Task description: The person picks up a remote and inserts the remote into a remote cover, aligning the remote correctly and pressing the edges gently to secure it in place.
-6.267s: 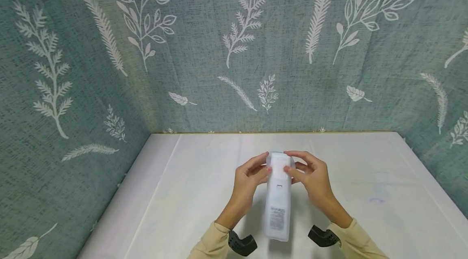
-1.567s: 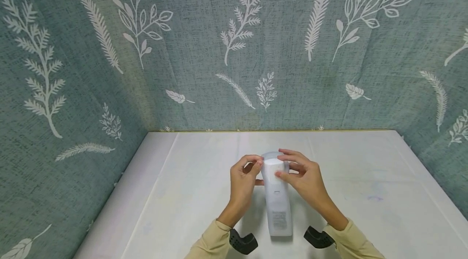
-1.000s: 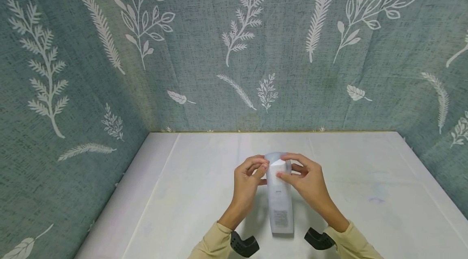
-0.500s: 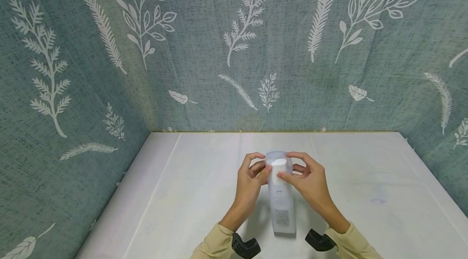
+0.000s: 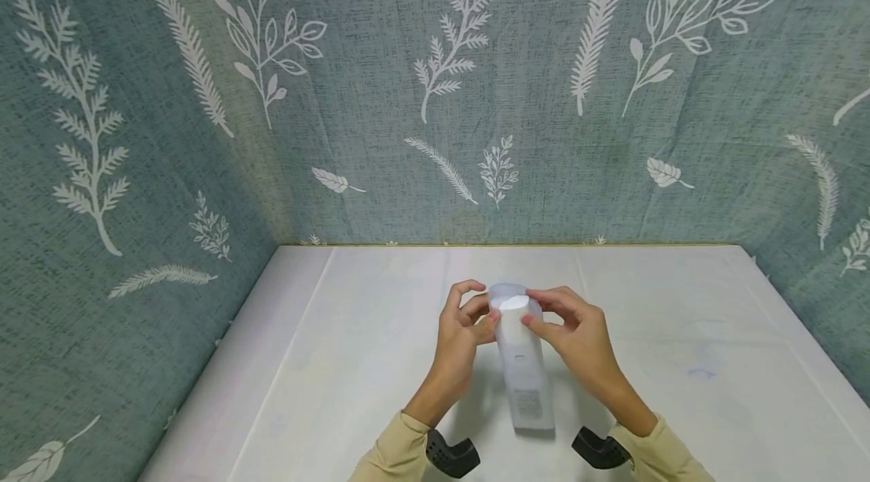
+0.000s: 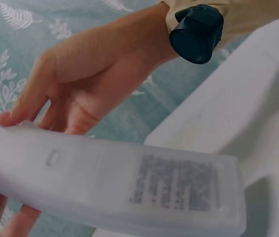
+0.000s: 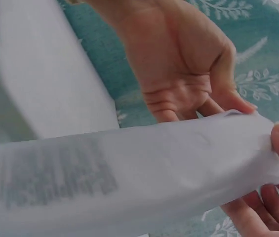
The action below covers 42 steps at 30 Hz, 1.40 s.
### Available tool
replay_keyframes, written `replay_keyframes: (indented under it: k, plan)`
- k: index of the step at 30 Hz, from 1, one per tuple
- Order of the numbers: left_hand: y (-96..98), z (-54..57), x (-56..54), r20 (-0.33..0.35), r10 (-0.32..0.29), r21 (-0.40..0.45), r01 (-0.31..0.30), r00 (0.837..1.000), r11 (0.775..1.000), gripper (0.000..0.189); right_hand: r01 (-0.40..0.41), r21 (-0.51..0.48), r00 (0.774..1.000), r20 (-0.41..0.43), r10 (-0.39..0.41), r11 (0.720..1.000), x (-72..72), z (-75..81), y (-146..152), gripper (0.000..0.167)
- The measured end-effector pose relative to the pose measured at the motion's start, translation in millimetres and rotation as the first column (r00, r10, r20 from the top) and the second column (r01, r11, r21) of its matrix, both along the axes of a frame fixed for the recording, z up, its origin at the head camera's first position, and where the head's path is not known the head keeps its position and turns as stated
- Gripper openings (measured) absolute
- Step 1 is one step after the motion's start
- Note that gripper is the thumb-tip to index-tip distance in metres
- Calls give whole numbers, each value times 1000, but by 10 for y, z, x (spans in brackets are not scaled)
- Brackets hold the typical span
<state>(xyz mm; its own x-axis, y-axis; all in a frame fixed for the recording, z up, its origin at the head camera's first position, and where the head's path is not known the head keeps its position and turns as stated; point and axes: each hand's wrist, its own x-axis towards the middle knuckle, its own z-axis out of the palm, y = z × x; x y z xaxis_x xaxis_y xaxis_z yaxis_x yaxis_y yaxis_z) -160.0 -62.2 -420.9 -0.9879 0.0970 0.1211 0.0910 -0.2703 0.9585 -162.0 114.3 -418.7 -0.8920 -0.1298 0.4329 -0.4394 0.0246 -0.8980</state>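
Note:
A white remote control [image 5: 520, 353], back side up with a printed label near its lower end, sits inside a translucent sleeve [image 5: 506, 291]. The sleeve's loose end sticks out past the remote's far end. My left hand [image 5: 458, 335] pinches the left edge near that end with its thumb, the index finger raised off it. Opposite, my right hand [image 5: 578, 327] grips the right edge between thumb and fingers. In the left wrist view the sleeved remote [image 6: 104, 173] spans between both hands; in the right wrist view the sleeve [image 7: 179, 163] looks wrinkled. Its underside is hidden.
Below the remote lies a white tabletop [image 5: 353, 361], with shadows under the hands. Green leaf-patterned fabric [image 5: 381, 104] stands at the back and both sides. Black camera mounts [image 5: 451, 455] sit on both wrists.
The remote's lower end has swung slightly right. My left index finger has come off the sleeve's end, and my right fingers have shifted along it. More loose sleeve shows past the remote than at first.

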Motion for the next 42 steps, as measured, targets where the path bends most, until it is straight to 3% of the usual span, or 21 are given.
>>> replay_keyframes:
  k: [10,16,23,28,34,42]
  plan:
    - [-42,8,8,25,-13,54,11,1000,998,29,-154,-56,978,132,160,987,-60,-53,60,24]
    - [-47,29,7,45,-4,79,0,999,997,26,-181,-89,971,139,192,979,-93,-63,66,20]
    - [-48,30,-6,58,13,61,-17,998,998,26,-37,-140,978,200,65,990,-105,-37,-4,21]
    - [-40,27,-15,64,28,63,-32,998,997,26,80,-136,981,188,-53,987,-108,-26,-63,21]
    - [-19,22,-13,55,44,38,-46,998,998,27,160,-191,981,140,-135,968,-80,-34,-123,19]
    - [5,36,11,-10,54,35,-54,998,998,28,278,-166,951,183,-248,946,-42,-14,-182,12]
